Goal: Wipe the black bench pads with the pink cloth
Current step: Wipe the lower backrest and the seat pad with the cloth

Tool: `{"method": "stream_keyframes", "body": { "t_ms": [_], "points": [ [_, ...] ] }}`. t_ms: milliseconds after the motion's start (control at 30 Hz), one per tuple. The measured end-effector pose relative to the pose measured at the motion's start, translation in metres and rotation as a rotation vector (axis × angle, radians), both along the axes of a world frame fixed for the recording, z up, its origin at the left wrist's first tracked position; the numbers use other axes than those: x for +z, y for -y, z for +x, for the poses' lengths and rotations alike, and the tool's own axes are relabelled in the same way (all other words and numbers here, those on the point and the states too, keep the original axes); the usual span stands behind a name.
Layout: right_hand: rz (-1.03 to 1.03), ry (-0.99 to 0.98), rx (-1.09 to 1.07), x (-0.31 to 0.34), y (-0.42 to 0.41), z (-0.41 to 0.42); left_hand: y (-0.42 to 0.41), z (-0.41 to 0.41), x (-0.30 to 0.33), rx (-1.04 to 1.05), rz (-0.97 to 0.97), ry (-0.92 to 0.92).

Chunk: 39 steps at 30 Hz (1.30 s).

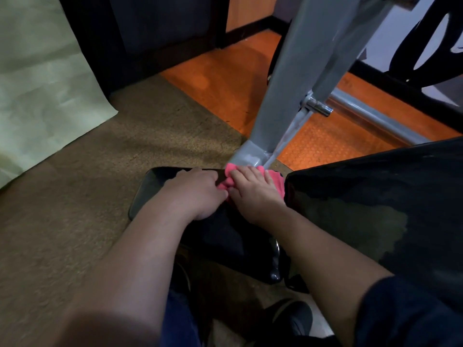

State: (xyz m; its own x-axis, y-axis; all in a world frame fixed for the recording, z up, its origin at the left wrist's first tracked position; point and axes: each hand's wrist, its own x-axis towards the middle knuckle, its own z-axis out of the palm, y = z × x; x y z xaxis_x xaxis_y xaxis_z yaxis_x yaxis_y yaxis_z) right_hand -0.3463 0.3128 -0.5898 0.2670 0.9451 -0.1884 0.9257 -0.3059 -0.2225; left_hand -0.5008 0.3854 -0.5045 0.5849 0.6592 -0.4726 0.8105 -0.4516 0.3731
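Observation:
A small black bench pad (150, 186) lies low in the middle of the view. The pink cloth (276, 180) is bunched at its far edge, next to the foot of the grey frame. My right hand (253, 194) lies on the cloth with its fingers curled over it. My left hand (195, 191) rests on the pad just left of the cloth, its fingertips touching the pink fabric. A larger black bench pad (375, 209) slopes up on the right, shiny, with a dull smear on it.
A grey metal frame post (283, 101) rises from behind the small pad, with a chrome bar (370, 116) running right. Brown carpet (87, 196) and an orange mat (225, 81) cover the floor. My dark shoe (293, 319) shows below.

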Motion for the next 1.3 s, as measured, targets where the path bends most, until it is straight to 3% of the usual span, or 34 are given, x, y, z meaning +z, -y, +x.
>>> {"method": "stream_keyframes", "body": {
  "t_ms": [200,367,533,667,800,967,1100,1233,1300],
  "points": [
    [0.046,-0.012,0.158,-0.002,0.01,-0.001,0.001,0.0,-0.001,-0.006,0.01,0.022],
    [-0.061,-0.04,0.02,0.003,-0.02,-0.01,0.0,-0.001,0.0,0.007,0.003,0.009],
    [0.013,-0.022,0.212,-0.001,0.006,-0.003,0.0,0.0,-0.003,-0.001,0.006,0.027],
    [-0.055,-0.012,0.077,0.002,-0.013,-0.017,-0.001,0.001,-0.002,0.004,0.007,0.026],
    [-0.018,-0.014,0.274,0.002,0.014,-0.019,0.001,0.0,-0.002,0.012,-0.007,0.041],
    [-0.062,0.0,0.128,0.004,-0.003,-0.026,-0.001,0.0,-0.003,0.009,0.015,0.022],
    [0.03,0.006,0.323,-0.001,0.031,-0.028,0.0,0.0,-0.002,0.018,0.009,0.032],
    [-0.026,-0.019,0.13,0.001,0.018,-0.029,0.0,0.0,-0.001,0.032,0.025,0.044],
    [0.012,-0.02,0.196,-0.001,0.026,-0.041,0.002,0.0,-0.001,0.035,0.021,0.047]
  ]
}}
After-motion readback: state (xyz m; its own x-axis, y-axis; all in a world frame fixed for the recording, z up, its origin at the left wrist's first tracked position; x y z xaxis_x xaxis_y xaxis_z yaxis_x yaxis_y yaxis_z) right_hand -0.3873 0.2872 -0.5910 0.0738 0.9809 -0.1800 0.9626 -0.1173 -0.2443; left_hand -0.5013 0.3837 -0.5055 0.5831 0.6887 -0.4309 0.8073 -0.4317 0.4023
